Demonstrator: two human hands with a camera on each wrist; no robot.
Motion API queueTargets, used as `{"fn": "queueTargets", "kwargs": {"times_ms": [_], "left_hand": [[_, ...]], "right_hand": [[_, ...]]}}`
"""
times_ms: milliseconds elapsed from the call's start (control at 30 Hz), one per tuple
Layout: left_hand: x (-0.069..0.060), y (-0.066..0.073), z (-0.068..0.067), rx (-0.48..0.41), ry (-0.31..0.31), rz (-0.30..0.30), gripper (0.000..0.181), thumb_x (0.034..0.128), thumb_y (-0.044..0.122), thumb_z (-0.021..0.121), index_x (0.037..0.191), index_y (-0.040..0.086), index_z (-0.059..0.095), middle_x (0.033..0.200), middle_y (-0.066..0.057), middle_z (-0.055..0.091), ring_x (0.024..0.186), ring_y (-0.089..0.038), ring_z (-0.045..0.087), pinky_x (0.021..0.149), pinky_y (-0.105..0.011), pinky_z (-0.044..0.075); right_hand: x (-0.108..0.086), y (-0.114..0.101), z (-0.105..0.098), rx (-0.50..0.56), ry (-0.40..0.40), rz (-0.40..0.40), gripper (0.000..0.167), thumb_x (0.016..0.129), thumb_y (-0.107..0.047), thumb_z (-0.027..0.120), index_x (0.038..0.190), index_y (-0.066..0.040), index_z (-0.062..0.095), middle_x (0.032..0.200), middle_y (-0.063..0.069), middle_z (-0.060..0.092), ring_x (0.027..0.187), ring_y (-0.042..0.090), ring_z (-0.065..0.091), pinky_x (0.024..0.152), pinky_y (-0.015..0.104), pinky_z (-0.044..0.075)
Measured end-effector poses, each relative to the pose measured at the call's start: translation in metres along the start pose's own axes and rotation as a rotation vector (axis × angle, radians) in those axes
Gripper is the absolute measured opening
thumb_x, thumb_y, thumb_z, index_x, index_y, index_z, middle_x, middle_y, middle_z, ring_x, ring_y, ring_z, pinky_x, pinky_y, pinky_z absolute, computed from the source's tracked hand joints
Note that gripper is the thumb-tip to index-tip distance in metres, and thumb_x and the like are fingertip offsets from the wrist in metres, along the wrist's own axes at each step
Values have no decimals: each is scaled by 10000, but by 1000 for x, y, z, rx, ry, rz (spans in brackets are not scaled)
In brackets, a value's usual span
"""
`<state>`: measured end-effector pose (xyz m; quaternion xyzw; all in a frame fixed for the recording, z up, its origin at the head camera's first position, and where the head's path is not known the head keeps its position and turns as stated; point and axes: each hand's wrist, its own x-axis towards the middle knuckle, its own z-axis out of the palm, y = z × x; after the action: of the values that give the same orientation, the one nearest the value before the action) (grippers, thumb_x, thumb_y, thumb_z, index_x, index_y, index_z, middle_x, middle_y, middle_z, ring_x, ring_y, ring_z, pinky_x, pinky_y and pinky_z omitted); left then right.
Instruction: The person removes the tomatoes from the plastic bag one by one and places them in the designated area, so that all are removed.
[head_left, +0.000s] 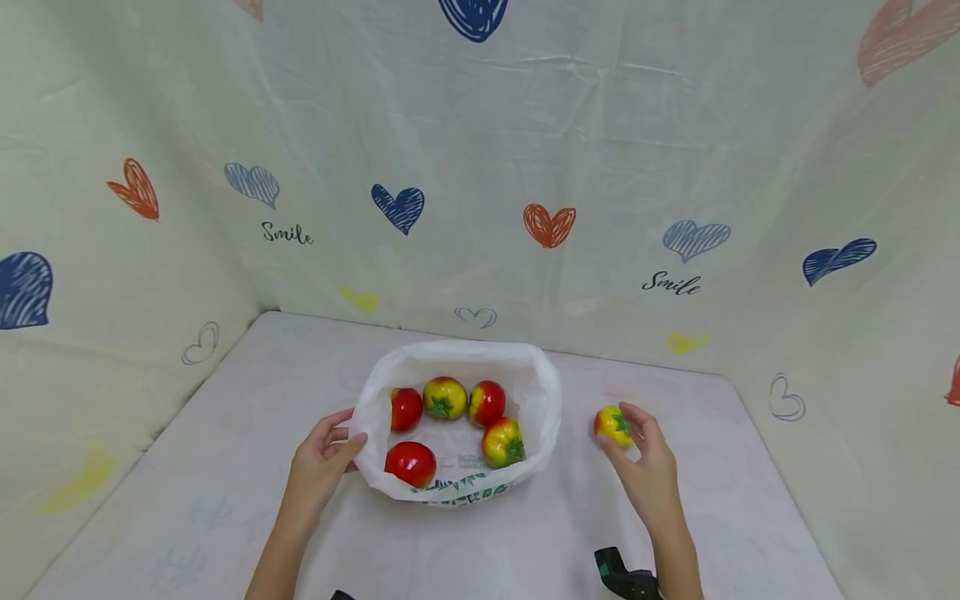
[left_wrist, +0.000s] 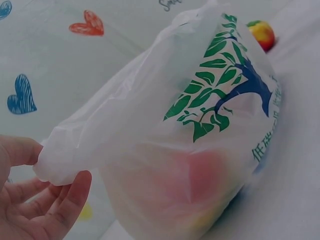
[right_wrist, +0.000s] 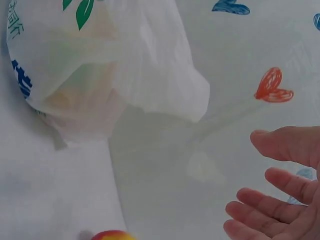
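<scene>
A white plastic bag with a green leaf print stands on the table, its mouth spread wide. Several glossy red-and-yellow fruits with green leafy tops lie inside. My left hand pinches the left rim of the bag between thumb and fingers, also plain in the left wrist view, where the bag's side hangs from them. Right of the bag, one more fruit sits on the table. Over it is my right hand, thumb and fingers spread apart; the right wrist view shows them apart from that fruit.
The white-covered table meets a pale cloth backdrop printed with hearts, at the back and both sides. A black strap-like device is at my right wrist.
</scene>
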<state>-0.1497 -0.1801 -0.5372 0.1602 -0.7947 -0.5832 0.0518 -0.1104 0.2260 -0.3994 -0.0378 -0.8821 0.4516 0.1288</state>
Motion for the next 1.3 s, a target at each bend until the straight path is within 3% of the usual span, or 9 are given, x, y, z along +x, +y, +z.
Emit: {"fn": "queueTargets", "kwargs": {"times_ms": [233, 333, 500, 567, 700, 800, 900, 1000, 1300], "left_hand": [[1, -3, 1, 8, -3, 14, 633, 716, 643, 640, 1278, 409, 466, 1070, 62, 590, 869, -134, 657, 699, -264, 571], [3, -8, 2, 22, -5, 24, 632, 727, 641, 632, 1289, 414, 454, 1081, 69, 589, 877, -127, 658, 705, -267, 571], [-2, -4, 1, 18, -8, 59, 611, 763, 605, 629, 1305, 385, 452, 1094, 38, 588, 863, -105, 656, 685, -235, 565], [-11, 10, -2, -2, -21, 74, 597, 796, 549, 635, 1319, 322, 461, 1097, -13, 590, 851, -112, 655, 673, -230, 565], [-39, 57, -10, -30, -55, 81, 575, 851, 419, 640, 1334, 160, 463, 1096, -131, 583, 834, -142, 647, 666, -239, 567], [-57, 91, -15, -13, -74, 34, 554, 877, 362, 627, 1335, 106, 449, 1119, -165, 572, 848, -144, 641, 689, -228, 563], [-65, 109, -17, -2, -91, -10, 529, 892, 333, 614, 1339, 109, 441, 1157, -176, 558, 876, -141, 636, 722, -215, 556], [-64, 110, -17, 0, -89, -11, 516, 897, 311, 611, 1341, 111, 441, 1154, -170, 559, 879, -144, 637, 725, -216, 556], [-46, 71, -12, -56, -56, 79, 556, 854, 401, 644, 1315, 137, 479, 1064, -135, 587, 809, -150, 643, 653, -243, 567]], "right_hand": [[-8, -24, 14, 18, 7, -174, 498, 822, -146, 709, 1260, -47, 494, 1285, 115, 537, 1200, 276, 520, 940, 121, 397], [-10, -33, 23, 46, -14, -245, 499, 801, -108, 725, 1249, -51, 512, 1271, 94, 552, 1183, 250, 529, 958, 126, 388], [-13, -46, 37, 51, -75, -329, 486, 799, -89, 720, 1243, -67, 524, 1260, 69, 567, 1169, 230, 542, 974, 317, 429], [-14, -50, 41, 38, -108, -340, 480, 807, -105, 715, 1248, -87, 526, 1263, 45, 566, 1178, 220, 538, 980, 378, 435], [-15, -59, 51, 22, -182, -348, 471, 813, -135, 713, 1248, -127, 532, 1280, 11, 560, 1203, 208, 525, 988, 422, 440], [-16, -65, 59, 26, -238, -342, 466, 808, -139, 717, 1239, -146, 539, 1284, 3, 556, 1211, 190, 516, 990, 415, 443], [-17, -70, 67, 21, -290, -343, 457, 812, -143, 714, 1235, -150, 542, 1297, 5, 542, 1227, 184, 497, 1001, 403, 435], [-17, -74, 76, 12, -338, -361, 447, 819, -152, 707, 1234, -144, 541, 1304, 9, 529, 1241, 192, 476, 1008, 400, 430], [-17, -82, 100, -54, -510, -330, 453, 853, -240, 672, 1272, -163, 516, 1314, -6, 498, 1217, 171, 467, 977, 377, 467]]}}
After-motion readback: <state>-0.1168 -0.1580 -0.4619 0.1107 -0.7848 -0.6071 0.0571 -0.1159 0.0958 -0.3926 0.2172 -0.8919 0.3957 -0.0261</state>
